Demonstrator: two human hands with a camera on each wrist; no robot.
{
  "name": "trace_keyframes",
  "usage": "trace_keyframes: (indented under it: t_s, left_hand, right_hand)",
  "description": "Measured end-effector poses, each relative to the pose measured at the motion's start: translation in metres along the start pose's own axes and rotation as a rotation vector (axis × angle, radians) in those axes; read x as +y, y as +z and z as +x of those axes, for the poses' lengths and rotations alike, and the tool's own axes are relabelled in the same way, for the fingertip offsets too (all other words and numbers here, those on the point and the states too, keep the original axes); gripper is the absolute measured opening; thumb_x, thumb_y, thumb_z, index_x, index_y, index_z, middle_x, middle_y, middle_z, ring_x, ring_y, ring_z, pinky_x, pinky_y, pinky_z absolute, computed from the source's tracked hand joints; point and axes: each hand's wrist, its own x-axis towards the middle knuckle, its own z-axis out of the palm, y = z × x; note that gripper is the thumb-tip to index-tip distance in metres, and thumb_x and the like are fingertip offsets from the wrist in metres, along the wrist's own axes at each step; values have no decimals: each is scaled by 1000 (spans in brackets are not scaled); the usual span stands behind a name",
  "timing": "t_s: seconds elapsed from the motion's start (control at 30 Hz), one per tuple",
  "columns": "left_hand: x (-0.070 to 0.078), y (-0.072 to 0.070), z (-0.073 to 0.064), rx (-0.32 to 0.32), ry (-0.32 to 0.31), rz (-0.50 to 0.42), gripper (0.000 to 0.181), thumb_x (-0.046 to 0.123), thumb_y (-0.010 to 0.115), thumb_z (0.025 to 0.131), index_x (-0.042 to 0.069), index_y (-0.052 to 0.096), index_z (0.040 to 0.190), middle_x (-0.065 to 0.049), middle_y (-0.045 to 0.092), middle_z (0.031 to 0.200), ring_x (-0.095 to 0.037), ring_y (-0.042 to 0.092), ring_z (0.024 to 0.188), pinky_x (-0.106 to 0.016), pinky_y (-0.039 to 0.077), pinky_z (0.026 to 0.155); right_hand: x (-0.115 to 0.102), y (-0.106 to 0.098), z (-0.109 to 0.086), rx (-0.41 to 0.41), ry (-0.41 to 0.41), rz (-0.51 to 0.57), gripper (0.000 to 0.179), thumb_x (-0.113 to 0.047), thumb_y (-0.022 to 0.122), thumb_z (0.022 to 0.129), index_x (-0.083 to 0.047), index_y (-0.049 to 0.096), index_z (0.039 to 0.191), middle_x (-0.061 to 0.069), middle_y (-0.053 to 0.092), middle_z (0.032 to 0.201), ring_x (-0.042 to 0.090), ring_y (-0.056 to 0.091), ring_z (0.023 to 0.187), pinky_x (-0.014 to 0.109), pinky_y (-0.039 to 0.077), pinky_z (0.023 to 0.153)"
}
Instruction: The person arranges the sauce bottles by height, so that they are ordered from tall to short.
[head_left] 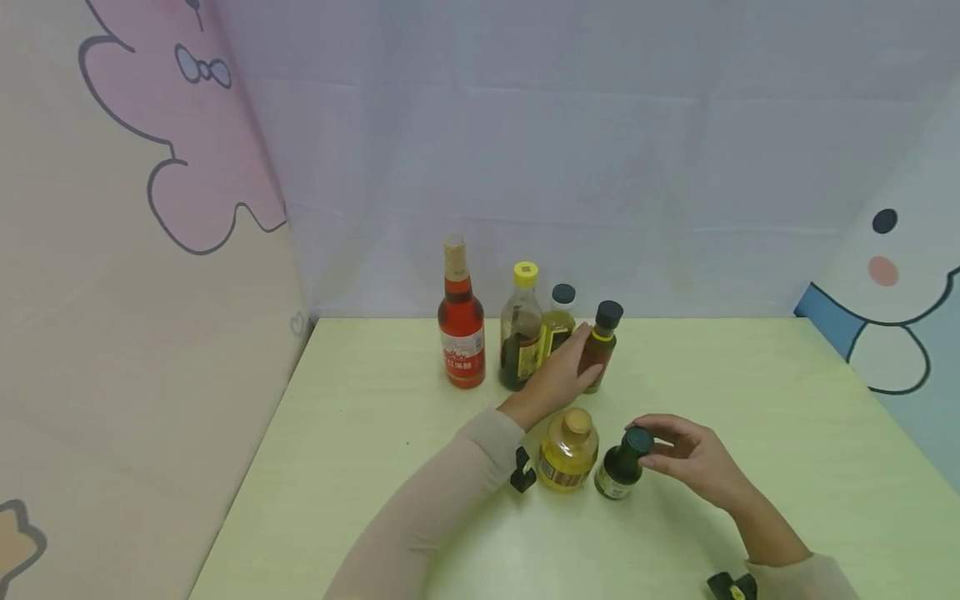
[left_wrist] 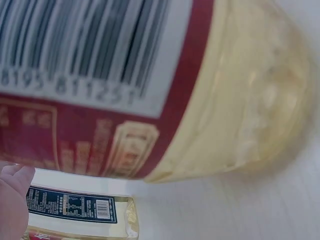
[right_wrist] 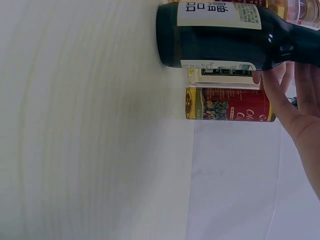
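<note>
Reaching to the back row, my left hand grips a slim dark oil bottle with a black cap, thumb across its front. My right hand pinches a dark green bottle at its cap and neck; its white label shows in the right wrist view. Just left of that bottle stands a round, clear bottle of yellow oil with a gold cap. Its barcode label fills much of the left wrist view, where only a bit of my left hand appears.
Also in the back row are a tall red bottle, a yellow-capped bottle of dark liquid, and a dark-capped oil bottle, partly behind my left hand. The pale table ends at a hanging cloth.
</note>
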Motion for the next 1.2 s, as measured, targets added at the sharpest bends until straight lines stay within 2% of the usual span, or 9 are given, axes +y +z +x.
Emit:
trace_keyframes:
  t_s: [0.17, 0.3, 0.47, 0.6, 0.77, 0.83, 1.0, 1.2]
  left_hand:
    - [0, -1, -5, -12, -34, -16, 66, 25, 57, 100, 3, 24, 153, -11, 26, 157, -17, 25, 142, -26, 23, 112]
    - [-3, 0, -9, 1, -37, -31, 65, 26, 57, 100, 4, 26, 153, -9, 27, 157, -16, 26, 141, -26, 26, 110]
    - [-6, -1, -15, 14, -11, -65, 61, 24, 58, 100, 3, 32, 151, -10, 31, 155, -22, 41, 134, -25, 37, 104]
    - [-10, -3, -20, -1, -11, -174, 57, 22, 57, 100, 3, 35, 149, -10, 34, 154, -23, 47, 130, -23, 41, 100]
    - [-18, -8, -32, -10, -47, -366, 54, 25, 57, 101, 5, 39, 148, -7, 38, 151, -21, 45, 131, -27, 41, 102]
    - [-21, -10, -39, -4, -59, -431, 53, 25, 57, 100, 6, 41, 147, -8, 42, 149, -24, 47, 130, -30, 41, 102]
    - [-25, -14, -58, 1, -72, -522, 47, 27, 55, 101, 8, 46, 144, -9, 49, 143, -27, 49, 128, -27, 44, 98]
    - [-27, -17, -79, -26, -17, -564, 42, 20, 53, 102, 6, 48, 142, -5, 53, 139, -12, 49, 126, -25, 43, 99]
  right_hand:
    - [0, 0, 0, -9, -6, 11, 44, 23, 62, 82, 10, 56, 123, -1, 64, 119, 13, 63, 107, 28, 52, 88]
    - [0, -1, 0, -9, -4, -5, 44, 23, 62, 82, 9, 56, 123, -1, 64, 119, 12, 62, 107, 27, 51, 88]
    - [1, -1, 0, -6, -5, -13, 44, 23, 62, 82, 8, 57, 123, -2, 64, 119, 12, 63, 106, 27, 52, 88]
    - [0, 0, 0, -6, 0, -7, 44, 22, 62, 82, 8, 58, 123, -2, 64, 118, 12, 63, 106, 27, 52, 87]
    - [0, 0, 1, -5, -3, -4, 43, 22, 62, 82, 9, 57, 122, -2, 64, 118, 12, 63, 106, 27, 52, 88]
    - [0, 1, 1, 0, -1, -5, 44, 22, 63, 81, 8, 58, 122, -2, 64, 118, 12, 63, 105, 27, 52, 87]
    - [0, 1, 0, 8, 2, -2, 44, 22, 64, 80, 7, 59, 122, -2, 64, 117, 11, 63, 105, 27, 52, 87]
    - [0, 2, 0, 10, 2, -3, 45, 23, 64, 80, 8, 58, 122, -1, 64, 117, 12, 63, 105, 27, 52, 87]
